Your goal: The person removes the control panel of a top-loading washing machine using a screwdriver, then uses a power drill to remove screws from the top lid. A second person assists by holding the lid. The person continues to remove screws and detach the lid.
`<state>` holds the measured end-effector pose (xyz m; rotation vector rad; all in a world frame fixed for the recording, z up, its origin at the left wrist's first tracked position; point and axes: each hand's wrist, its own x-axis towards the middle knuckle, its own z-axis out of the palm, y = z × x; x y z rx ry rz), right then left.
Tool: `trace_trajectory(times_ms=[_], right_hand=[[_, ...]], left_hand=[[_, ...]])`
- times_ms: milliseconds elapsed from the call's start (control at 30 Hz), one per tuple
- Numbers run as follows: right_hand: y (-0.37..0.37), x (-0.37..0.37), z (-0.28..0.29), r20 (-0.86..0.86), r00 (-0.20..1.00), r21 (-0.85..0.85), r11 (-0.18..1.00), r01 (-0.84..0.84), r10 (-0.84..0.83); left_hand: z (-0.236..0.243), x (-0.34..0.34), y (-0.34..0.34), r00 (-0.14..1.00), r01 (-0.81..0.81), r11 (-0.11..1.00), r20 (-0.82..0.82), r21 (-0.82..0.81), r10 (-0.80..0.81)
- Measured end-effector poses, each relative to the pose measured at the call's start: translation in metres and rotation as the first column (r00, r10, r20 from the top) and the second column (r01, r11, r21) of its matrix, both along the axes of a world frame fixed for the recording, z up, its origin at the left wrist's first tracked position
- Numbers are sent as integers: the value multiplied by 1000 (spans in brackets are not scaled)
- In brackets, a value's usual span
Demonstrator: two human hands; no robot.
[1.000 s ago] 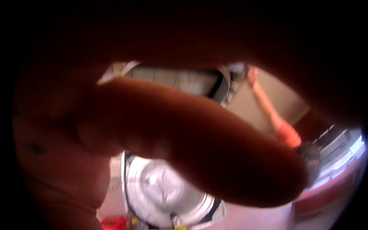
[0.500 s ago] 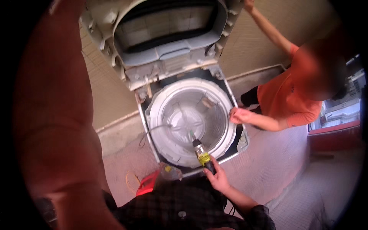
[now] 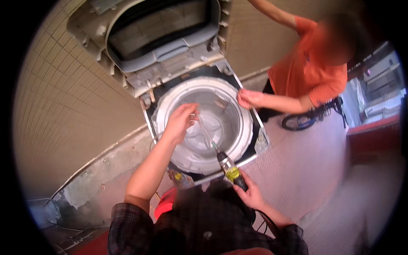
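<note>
My right hand (image 3: 250, 194) is closed round the black handle of a hand-held tool (image 3: 232, 171) with a yellow-green band, a silver barrel and a black front end. From its green tip a thin pale line (image 3: 207, 133) slants up over the tub; I cannot tell whether it is a rod or a jet. Beside the line's upper end hangs my left hand (image 3: 182, 121), fingers loosely bent and apart. Below both lies the round metal tub (image 3: 231, 123) of a top-loading washing machine, inside a pale outer ring (image 3: 193, 163).
The machine's raised top (image 3: 157, 54), with its window, leans back toward the tiled wall (image 3: 55, 72). At the right a person in an orange shirt (image 3: 293, 80) rests a hand (image 3: 250, 98) at the tub's rim. A red object (image 3: 165, 202) lies near the front; a bicycle (image 3: 308, 119) stands behind.
My left arm, raised close at the left before, has come down over the tub. The tool stays in my right hand. The machine sits slightly farther left and higher in the picture.
</note>
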<state>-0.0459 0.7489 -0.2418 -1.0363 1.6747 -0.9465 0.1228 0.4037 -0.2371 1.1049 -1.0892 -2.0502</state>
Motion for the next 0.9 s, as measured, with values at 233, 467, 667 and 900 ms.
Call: trace_trajectory(times_ms=[233, 467, 667, 900], right_hand=[[73, -22, -30, -7, 992, -96, 988, 122, -123], [112, -34, -33, -18, 987, -88, 983, 160, -162], [118, -38, -32, -31, 985, -63, 984, 168, -170], [113, -45, -19, 5, 985, -35, 985, 171, -171]], left_hand=[[-7, -96, 62, 999, 34, 996, -39, -86, -38], [-25, -138, 60, 948, 141, 561, 275, -815, 161], [-21, -106, 53, 913, 321, 264, 371, -909, 167], [-36, -88, 69, 969, -40, 487, 86, -873, 233]])
